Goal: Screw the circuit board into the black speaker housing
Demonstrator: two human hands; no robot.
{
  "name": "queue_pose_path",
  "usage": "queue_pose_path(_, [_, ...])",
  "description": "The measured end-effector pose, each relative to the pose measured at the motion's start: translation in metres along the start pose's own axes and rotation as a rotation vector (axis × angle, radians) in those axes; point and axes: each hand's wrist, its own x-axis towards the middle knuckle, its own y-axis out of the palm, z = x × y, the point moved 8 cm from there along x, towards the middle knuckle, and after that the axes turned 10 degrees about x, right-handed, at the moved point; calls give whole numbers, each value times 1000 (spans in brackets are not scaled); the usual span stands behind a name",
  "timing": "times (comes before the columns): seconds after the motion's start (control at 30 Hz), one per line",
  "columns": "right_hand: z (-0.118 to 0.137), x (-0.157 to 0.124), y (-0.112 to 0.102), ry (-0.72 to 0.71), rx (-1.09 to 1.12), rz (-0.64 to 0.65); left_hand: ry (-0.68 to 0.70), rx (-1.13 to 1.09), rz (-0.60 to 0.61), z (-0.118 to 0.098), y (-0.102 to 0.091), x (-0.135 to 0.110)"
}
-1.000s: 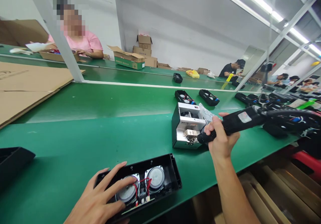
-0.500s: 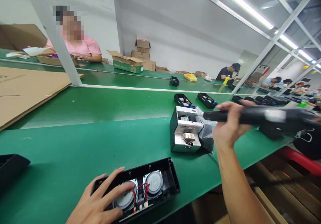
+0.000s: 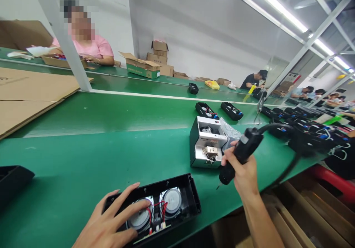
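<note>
My left hand (image 3: pixel 111 218) lies spread over the left end of a black speaker housing (image 3: pixel 191 200), fingers apart, with one fingertip on the left of its two round speakers. Red wires run between the speakers (image 3: pixel 172 200) to white connectors along the near side. My right hand (image 3: pixel 244 170) is closed around a black electric screwdriver (image 3: pixel 246 146), held above the table to the right of the housing. Its bit points down and left, apart from the housing. Just beyond stands a silver-and-black screw feeder (image 3: pixel 209 142), partly in front of a clear plastic bag (image 3: pixel 230 131).
Two more open housings (image 3: pixel 232 111) lie behind the feeder, and several crowd the right side. Cardboard sheets (image 3: pixel 36 96) cover the left. A dark housing edge (image 3: pixel 15 183) shows at lower left. A white post (image 3: pixel 69 52) rises there, and a co-worker (image 3: pixel 94 48) sits across.
My right hand has moved down and left, and the screwdriver has swung from nearly level to pointing down. My left hand and the housing have stayed in place.
</note>
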Motion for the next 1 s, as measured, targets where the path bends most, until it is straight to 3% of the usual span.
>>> queue_pose_path(0.1, [-40,-6,-1,97,36,24,15,37,-38,-2,0,0])
queue_pose_path(0.2, [-45,-5,4,103,43,9,21,36,-92,-2,-1,1])
queue_pose_path(0.3, [-25,5,16,77,43,31,3,1,-100,1,0,1])
queue_pose_path(0.47, [32,35,33,-196,168,-43,34,-29,-105,1,1,0])
queue_pose_path(0.6, [36,51,49,-253,119,-51,-2,-65,-76,1,1,3])
queue_pose_path(0.8, [16,51,65,-108,40,73,-72,-95,7,0,-4,6])
queue_pose_path(0.9, [7,32,68,56,15,191,-44,-88,-14,0,-3,6])
queue_pose_path(1.0, [3,6,60,184,63,223,-7,-112,-49,-1,0,5])
